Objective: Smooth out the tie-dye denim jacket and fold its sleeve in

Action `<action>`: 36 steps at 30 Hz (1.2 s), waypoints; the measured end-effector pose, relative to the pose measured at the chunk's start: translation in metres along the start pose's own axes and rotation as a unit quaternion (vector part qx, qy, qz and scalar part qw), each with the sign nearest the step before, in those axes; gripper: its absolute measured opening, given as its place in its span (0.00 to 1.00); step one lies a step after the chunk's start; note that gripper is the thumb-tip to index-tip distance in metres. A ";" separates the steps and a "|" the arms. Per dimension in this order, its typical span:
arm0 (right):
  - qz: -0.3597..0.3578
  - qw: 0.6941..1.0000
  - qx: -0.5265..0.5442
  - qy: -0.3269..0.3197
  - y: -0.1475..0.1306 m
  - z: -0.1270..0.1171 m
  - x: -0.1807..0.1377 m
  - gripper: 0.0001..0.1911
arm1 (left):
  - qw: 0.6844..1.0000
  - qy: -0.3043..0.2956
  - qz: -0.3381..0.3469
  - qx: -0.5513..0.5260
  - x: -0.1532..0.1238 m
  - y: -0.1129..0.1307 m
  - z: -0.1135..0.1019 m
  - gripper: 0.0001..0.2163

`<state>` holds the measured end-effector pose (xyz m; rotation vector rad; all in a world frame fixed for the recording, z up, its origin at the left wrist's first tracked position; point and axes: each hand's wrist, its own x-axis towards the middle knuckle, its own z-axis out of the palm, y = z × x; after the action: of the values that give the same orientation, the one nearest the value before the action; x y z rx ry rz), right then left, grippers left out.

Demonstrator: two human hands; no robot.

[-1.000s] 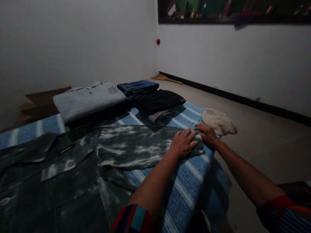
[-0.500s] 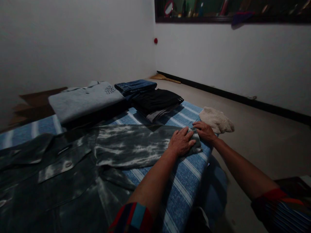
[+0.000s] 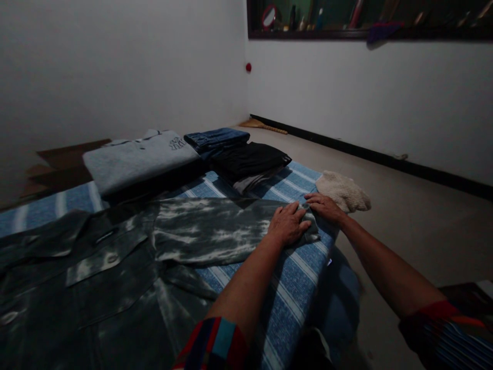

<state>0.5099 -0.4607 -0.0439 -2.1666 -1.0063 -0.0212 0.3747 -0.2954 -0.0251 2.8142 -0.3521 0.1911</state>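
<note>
A dark grey-green jacket [image 3: 115, 288] with pale streaks lies spread out, its sleeve [image 3: 215, 226] stretched to the right across a blue striped cloth [image 3: 292, 288]. My left hand [image 3: 288, 223] rests flat near the sleeve's cuff, fingers spread. Just beyond it, my right hand [image 3: 326, 208] touches the cuff's far end, with its fingers stretched out toward the left hand. The right thumb and the underside of both palms are hidden. A beige fluffy cloth [image 3: 342, 190] lies right behind my right hand.
Behind the jacket sit a folded light grey top [image 3: 142, 159], folded blue jeans [image 3: 217, 139] and folded black clothes [image 3: 254, 159]. Brown cardboard [image 3: 73, 159] stands at the left wall. A broom [image 3: 264, 125] lies on the floor by the far corner.
Both hands stay at the cuff with almost no movement. Only the camera view has shifted slightly.
</note>
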 end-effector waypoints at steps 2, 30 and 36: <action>0.006 1.000 -0.003 -0.002 -0.002 0.000 0.001 0.12 | 1.000 0.002 -0.001 -0.001 0.000 0.000 0.000 0.21; -0.003 0.995 -0.066 0.075 0.002 0.028 0.002 0.09 | 0.999 -0.012 -0.032 0.016 0.000 0.006 0.000 0.26; 0.018 0.993 -0.071 0.088 0.000 0.031 0.004 0.12 | 0.999 -0.012 -0.035 0.005 0.002 0.007 -0.001 0.27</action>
<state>0.5045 -0.4385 -0.0651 -2.2657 -0.8876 -0.2689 0.3749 -0.3018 -0.0223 2.8351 -0.2572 0.1448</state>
